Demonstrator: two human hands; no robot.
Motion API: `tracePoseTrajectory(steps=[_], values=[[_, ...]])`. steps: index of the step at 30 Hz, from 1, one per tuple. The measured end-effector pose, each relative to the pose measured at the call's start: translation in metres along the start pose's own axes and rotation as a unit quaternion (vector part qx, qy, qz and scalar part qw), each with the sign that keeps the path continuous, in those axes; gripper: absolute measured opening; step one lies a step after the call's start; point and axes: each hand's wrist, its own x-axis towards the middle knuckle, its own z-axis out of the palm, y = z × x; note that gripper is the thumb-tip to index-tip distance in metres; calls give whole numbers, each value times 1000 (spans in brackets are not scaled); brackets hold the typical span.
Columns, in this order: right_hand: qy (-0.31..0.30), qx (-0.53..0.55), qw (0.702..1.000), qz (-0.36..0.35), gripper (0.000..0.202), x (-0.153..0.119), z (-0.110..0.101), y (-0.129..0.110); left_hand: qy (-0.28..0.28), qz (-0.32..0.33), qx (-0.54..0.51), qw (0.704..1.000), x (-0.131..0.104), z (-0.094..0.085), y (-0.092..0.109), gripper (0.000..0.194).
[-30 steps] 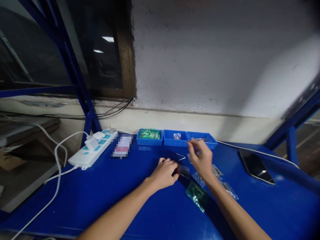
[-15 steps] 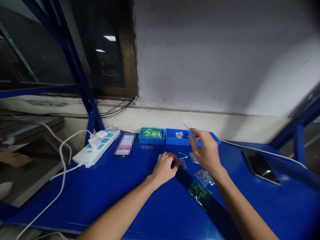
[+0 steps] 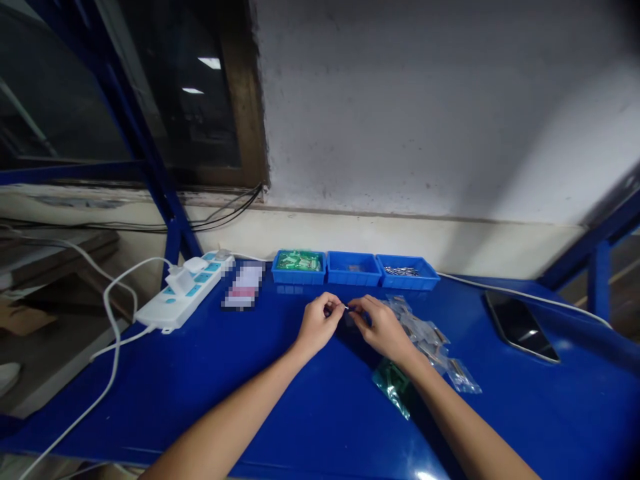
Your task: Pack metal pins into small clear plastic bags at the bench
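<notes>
My left hand (image 3: 319,323) is closed in a pinch above the blue table, around something small that I cannot make out. Close to its right, my right hand (image 3: 379,327) has its thumb and fingers drawn together near a tiny bright piece between the two hands. Several small clear bags (image 3: 425,333) with thin parts inside lie beside and beyond my right hand. A green bag (image 3: 395,387) rests on the table, partly hidden by my right forearm. Behind the hands stand a blue bin of green packets (image 3: 300,261), a middle blue bin (image 3: 353,277) and a bin with metal pins (image 3: 403,272).
A white power strip (image 3: 183,293) with plugs and cables lies at the left, beside a pixelated flat object (image 3: 243,287). At the right lies a dark phone (image 3: 521,327). Blue frame posts (image 3: 173,220) and a wall bound the table (image 3: 280,427).
My right hand has come down from the right bin to beside my left hand. The long thin metal piece near it is no longer seen. More clear bags show at the right.
</notes>
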Motion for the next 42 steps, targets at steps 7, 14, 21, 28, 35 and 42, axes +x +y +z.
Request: tracePoseTrajectory(steps=[7, 14, 21, 28, 35, 42], values=[[3, -21, 1000, 5, 14, -1, 4, 3, 20, -4, -17, 1000, 2, 1, -2, 9], [20, 8, 1000, 0, 15, -3, 7, -4, -11, 8, -5, 1000, 0, -1, -2, 14], [26, -128, 990, 49, 30, 74, -18, 35, -27, 19, 47, 998, 1, -3, 0, 19], [-233, -166, 958, -22, 21, 180, 11, 66, -23, 3, 43, 999, 0, -4, 1, 18], [-316, -262, 910, -59, 21, 181, 17, 60, -29, 2, 41, 999, -1, -4, -2, 18], [-327, -308, 892, -49, 22, 172, 4, 67, -36, 6, 41, 998, -1, -5, 1, 17]])
